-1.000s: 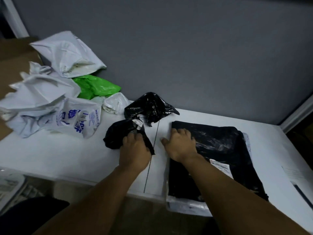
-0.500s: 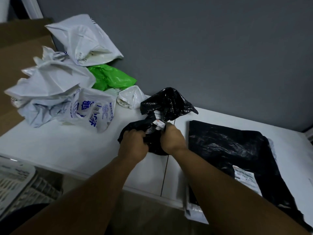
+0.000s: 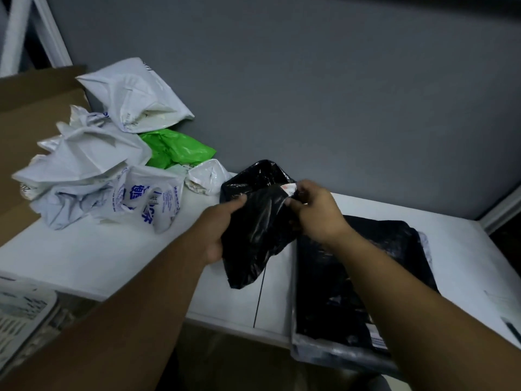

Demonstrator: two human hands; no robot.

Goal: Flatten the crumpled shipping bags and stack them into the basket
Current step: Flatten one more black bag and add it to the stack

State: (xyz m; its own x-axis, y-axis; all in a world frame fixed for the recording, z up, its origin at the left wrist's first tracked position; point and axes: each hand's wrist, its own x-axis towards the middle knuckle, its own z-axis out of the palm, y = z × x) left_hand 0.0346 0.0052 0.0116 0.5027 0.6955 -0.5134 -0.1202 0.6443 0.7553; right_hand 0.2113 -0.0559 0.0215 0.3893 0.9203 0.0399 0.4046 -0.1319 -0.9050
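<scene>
Head: white table (image 3: 98, 255), bags (image 3: 84, 165), grey wall (image 3: 338, 94).

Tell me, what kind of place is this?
Probably a parcel packing or sorting corner. Crumpled bags are heaped on a white table, a flat bag lies to the right, and cardboard sits at the left. The left hand and right hand hold a black bag.

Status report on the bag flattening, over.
Left hand, right hand both grip crumpled black bag. Flattened black bag lies at right. White and green pile waits left. Nothing blocking.
</scene>
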